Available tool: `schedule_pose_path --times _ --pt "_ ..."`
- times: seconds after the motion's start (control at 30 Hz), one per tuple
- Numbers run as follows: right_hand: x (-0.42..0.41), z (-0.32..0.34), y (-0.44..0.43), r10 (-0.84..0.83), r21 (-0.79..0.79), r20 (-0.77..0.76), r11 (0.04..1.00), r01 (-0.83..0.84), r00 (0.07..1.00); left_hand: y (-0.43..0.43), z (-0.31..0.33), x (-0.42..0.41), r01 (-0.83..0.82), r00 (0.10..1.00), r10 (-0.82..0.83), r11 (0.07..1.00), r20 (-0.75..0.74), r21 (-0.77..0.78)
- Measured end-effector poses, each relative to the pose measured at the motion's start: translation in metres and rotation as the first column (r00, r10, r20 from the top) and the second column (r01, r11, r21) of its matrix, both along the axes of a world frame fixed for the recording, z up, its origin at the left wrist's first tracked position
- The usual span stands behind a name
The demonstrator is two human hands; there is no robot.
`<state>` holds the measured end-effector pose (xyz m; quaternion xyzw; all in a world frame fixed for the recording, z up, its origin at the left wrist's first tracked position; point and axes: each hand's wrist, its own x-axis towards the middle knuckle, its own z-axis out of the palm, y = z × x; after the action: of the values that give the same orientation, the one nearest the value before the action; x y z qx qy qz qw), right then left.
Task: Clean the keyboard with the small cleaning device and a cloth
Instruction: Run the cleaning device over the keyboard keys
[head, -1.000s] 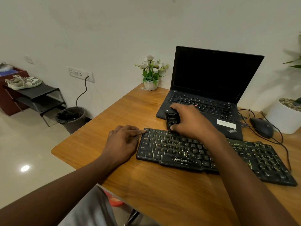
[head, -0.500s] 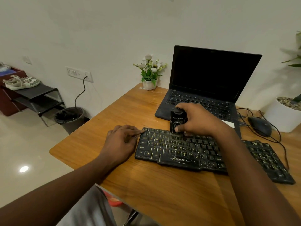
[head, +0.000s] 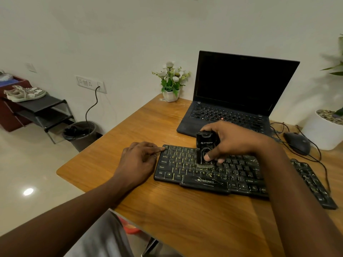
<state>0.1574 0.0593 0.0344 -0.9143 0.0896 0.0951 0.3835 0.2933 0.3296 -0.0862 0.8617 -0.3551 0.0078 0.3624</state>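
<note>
A black keyboard [head: 187, 175] with yellow-lit letters lies across the wooden desk [head: 185, 216]. My right hand [head: 232, 140] grips a small black cleaning device [head: 205, 143] upright, its short brush end touching the keys in the left-middle of the keyboard. My left hand [head: 138, 160] rests on the desk at the keyboard's left end, its index finger stretched out against the top-left corner. No cloth is in view.
An open black laptop [head: 239, 93] stands behind the keyboard. A small white pot of flowers [head: 171, 84] sits at the desk's back left. A black mouse [head: 297, 142] with cables and a large white plant pot [head: 323, 130] are at the right.
My right hand has carried the device from the keyboard's top edge down onto the middle key rows and slightly right. My left hand has stayed in place.
</note>
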Motion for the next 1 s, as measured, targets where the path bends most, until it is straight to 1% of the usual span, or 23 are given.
schedule_pose_path --times 0.13,0.2,0.37,0.47,0.57,0.7,0.77,0.83,1.0 --pt "0.006 -0.005 0.001 -0.093 -0.136 0.126 0.984 0.110 0.988 0.000 -0.002 0.002 -0.004 1.000 0.004 1.000 0.011 0.007" --pt "0.007 -0.005 0.002 -0.090 -0.154 0.137 0.982 0.111 0.987 0.000 -0.002 0.002 -0.006 1.000 0.006 1.000 0.011 0.004" --pt "0.002 0.001 0.003 0.019 -0.011 0.003 1.000 -0.019 1.000 0.001 0.000 0.001 0.004 1.000 -0.004 1.000 -0.005 0.009" --pt "-0.001 0.003 0.003 0.067 0.057 -0.058 0.996 -0.063 0.996 0.000 0.001 0.001 -0.001 1.000 0.001 1.000 -0.017 0.006" --pt "0.001 0.000 0.004 0.029 -0.006 -0.024 1.000 -0.029 0.999 -0.001 0.000 0.000 -0.002 1.000 0.002 1.000 -0.007 0.014" --pt "0.008 -0.003 0.009 -0.017 -0.117 0.082 0.993 0.027 0.996 0.000 -0.002 0.001 -0.005 1.000 0.005 1.000 0.007 0.009" --pt "0.009 -0.003 0.010 -0.032 -0.145 0.121 0.988 0.049 0.992 -0.001 -0.001 0.001 -0.005 1.000 0.005 1.000 0.007 0.015" --pt "0.009 -0.003 0.009 -0.010 -0.105 0.102 0.994 0.021 0.995 -0.001 -0.001 0.002 -0.006 1.000 0.006 1.000 0.012 0.014" --pt "0.000 0.004 0.008 0.072 0.045 -0.053 0.997 -0.070 0.996 0.000 -0.003 0.003 -0.010 1.000 0.010 0.999 0.013 0.030"
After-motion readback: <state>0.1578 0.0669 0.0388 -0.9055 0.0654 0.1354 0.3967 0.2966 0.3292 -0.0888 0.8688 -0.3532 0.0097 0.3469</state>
